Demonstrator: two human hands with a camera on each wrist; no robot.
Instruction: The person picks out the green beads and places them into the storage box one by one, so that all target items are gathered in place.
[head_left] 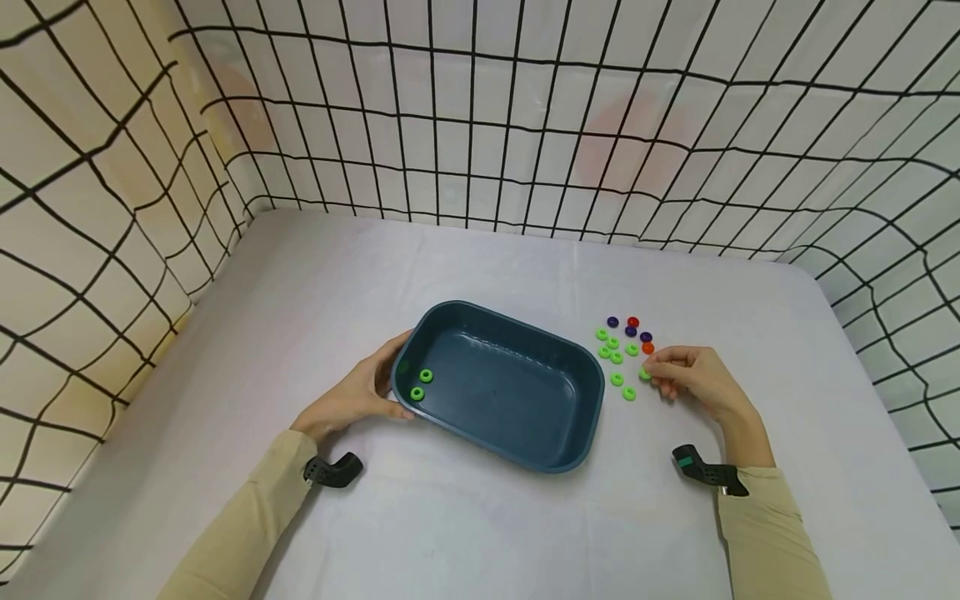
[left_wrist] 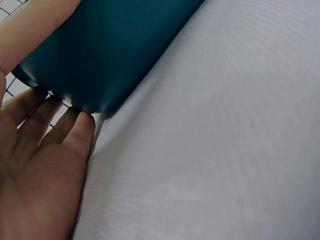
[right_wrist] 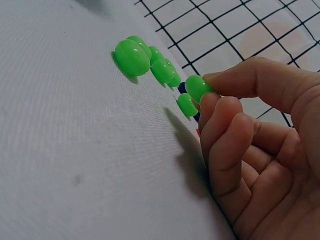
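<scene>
A dark blue-green plastic basin (head_left: 502,392) stands on the white cloth, with two green rings (head_left: 426,376) lying at its left end. My left hand (head_left: 356,389) grips that end, thumb along the near side and fingers round the far corner; in the left wrist view the fingertips (left_wrist: 86,120) touch the basin wall (left_wrist: 115,45). Right of the basin, my right hand (head_left: 697,379) pinches a green ring (right_wrist: 197,88) between thumb and fingers, just over the cloth. Several more green rings (head_left: 628,393) lie loose beside it, with purple rings (head_left: 612,322) and red rings (head_left: 648,348) behind them.
A black wire grid (head_left: 472,117) stands along the back and both sides of the table (head_left: 465,533). Each forearm wears a black wrist device, one on the left (head_left: 333,471) and one on the right (head_left: 708,472).
</scene>
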